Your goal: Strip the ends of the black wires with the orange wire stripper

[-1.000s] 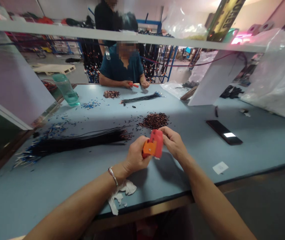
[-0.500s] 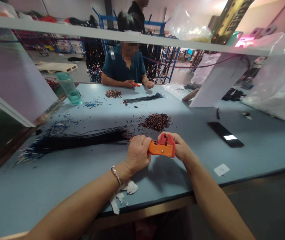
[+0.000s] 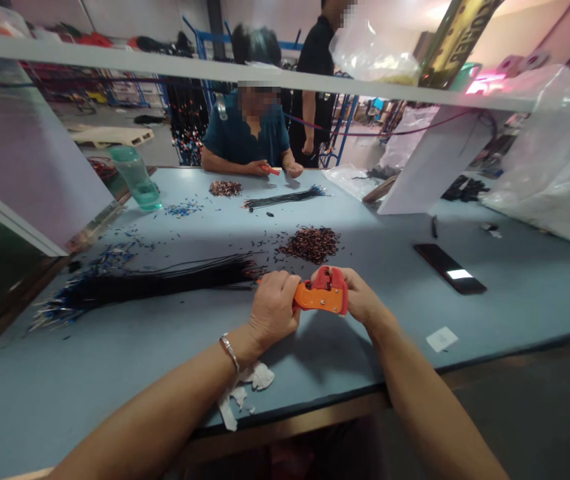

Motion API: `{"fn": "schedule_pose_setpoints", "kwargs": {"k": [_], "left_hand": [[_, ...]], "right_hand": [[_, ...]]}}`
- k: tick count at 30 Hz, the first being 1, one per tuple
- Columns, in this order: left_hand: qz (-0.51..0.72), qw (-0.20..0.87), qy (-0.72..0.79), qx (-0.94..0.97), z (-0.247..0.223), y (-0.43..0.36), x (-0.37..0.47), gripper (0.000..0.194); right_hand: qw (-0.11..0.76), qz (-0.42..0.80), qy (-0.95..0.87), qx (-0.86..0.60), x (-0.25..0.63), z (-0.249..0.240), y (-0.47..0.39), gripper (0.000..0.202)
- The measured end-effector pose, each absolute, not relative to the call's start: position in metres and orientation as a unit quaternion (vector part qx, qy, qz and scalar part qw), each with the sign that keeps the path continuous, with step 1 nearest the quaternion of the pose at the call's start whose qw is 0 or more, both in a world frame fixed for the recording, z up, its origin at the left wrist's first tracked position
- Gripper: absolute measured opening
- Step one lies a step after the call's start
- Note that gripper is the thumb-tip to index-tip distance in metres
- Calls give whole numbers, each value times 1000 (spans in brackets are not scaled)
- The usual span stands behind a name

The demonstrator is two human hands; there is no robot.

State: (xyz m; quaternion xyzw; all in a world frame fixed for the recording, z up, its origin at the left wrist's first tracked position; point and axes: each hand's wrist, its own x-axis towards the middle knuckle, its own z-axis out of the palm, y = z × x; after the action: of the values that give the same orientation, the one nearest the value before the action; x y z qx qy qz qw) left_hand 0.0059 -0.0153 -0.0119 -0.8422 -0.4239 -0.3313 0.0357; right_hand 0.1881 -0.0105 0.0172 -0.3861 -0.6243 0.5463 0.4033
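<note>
My left hand (image 3: 275, 305) is wrapped round the handle of an orange and red hand tool (image 3: 322, 295). Behind the tool's red head, the fingers of my right hand (image 3: 359, 295) are bent and partly hidden; what they pinch, if anything, does not show. Left of my hands lies a long bundle of black wires (image 3: 159, 283) with blue and white ends at its far left. A pile of small dark and copper-coloured pieces (image 3: 313, 245) sits just beyond the tool.
Right of my hands are a black phone (image 3: 449, 268) and a white paper square (image 3: 441, 339). White scraps (image 3: 262, 377) lie near the front edge. Across the table (image 3: 165, 367), a person holds a red tool (image 3: 269, 169). A green bottle (image 3: 137, 180) stands back left.
The standing person in black in the background has moved right. My hands and the tool keep nearly the same pose.
</note>
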Motion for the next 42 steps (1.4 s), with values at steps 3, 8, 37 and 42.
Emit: {"fn": "schedule_pose_setpoints", "kwargs": {"k": [3, 8, 37, 42], "left_hand": [[-327, 41, -428, -842, -12, -16, 6, 20], [-328, 41, -425, -843, -11, -15, 6, 19], [-347, 48, -407, -844, -12, -15, 5, 19], [-333, 53, -409, -848, -13, -14, 5, 18]], "right_hand": [[401, 536, -634, -387, 188, 19, -11, 15], [395, 535, -637, -389, 188, 19, -10, 13], [390, 515, -659, -386, 189, 21, -11, 4], [389, 505, -667, -385, 189, 21, -11, 6]]}}
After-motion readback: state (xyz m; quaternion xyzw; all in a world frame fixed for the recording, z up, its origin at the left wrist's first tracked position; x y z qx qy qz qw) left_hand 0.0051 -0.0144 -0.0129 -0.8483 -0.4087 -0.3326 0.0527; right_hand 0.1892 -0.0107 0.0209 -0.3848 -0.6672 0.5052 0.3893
